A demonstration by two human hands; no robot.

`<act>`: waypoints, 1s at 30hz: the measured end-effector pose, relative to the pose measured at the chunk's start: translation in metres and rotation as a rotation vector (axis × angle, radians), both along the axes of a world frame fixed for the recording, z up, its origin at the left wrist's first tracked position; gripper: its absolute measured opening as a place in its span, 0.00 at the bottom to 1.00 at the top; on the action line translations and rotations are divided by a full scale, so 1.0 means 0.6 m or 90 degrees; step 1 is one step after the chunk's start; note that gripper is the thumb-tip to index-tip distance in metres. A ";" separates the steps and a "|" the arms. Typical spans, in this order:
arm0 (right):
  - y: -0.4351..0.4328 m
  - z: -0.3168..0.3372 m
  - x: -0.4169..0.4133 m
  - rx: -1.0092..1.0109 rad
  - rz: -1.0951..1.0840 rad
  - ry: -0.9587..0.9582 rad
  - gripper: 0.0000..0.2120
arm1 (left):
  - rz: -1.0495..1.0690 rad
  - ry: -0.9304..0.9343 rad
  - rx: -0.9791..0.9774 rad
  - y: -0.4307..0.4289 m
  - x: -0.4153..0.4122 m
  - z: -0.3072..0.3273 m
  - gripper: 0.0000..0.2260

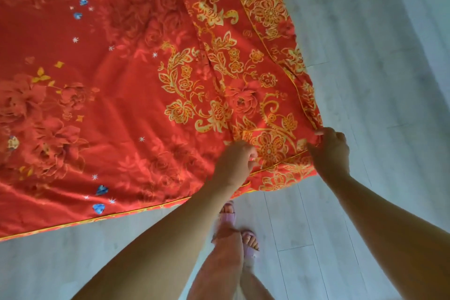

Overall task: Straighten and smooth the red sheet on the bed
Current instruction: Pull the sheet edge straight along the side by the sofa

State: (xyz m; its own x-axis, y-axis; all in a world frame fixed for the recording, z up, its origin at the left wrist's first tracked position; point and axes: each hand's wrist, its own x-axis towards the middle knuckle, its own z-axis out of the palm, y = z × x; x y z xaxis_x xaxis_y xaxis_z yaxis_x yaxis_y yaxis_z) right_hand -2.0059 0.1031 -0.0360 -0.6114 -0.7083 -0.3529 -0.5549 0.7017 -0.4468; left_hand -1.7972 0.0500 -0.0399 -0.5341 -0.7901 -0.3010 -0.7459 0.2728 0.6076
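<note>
The red sheet (pixel 117 95) with gold flowers and small blue hearts covers the bed and fills the upper left of the head view. Its near right corner hangs over the edge. My left hand (pixel 235 164) pinches the fabric just inside that corner. My right hand (pixel 330 151) grips the corner's outer edge, where the cloth bunches into folds. Long creases run up the gold-patterned border from between my hands.
Pale grey plank floor (pixel 377 80) lies to the right of the bed and in front of it. My legs and feet in pink slippers (pixel 246 238) stand close to the sheet's near hem (pixel 97 218).
</note>
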 end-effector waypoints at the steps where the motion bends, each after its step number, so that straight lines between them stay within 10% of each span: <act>1: -0.005 -0.002 -0.007 0.019 0.015 0.003 0.17 | -0.025 -0.012 0.011 -0.002 -0.020 -0.002 0.08; 14: 0.004 -0.014 -0.170 0.145 0.076 -0.132 0.16 | -0.168 -0.240 0.017 0.031 -0.202 -0.015 0.08; 19: 0.016 -0.024 -0.266 0.295 0.310 -0.278 0.21 | 0.004 -0.307 0.101 0.036 -0.254 -0.020 0.06; 30: -0.177 0.156 -0.410 0.067 0.467 -0.202 0.11 | 0.373 -0.185 0.093 -0.106 -0.359 0.097 0.08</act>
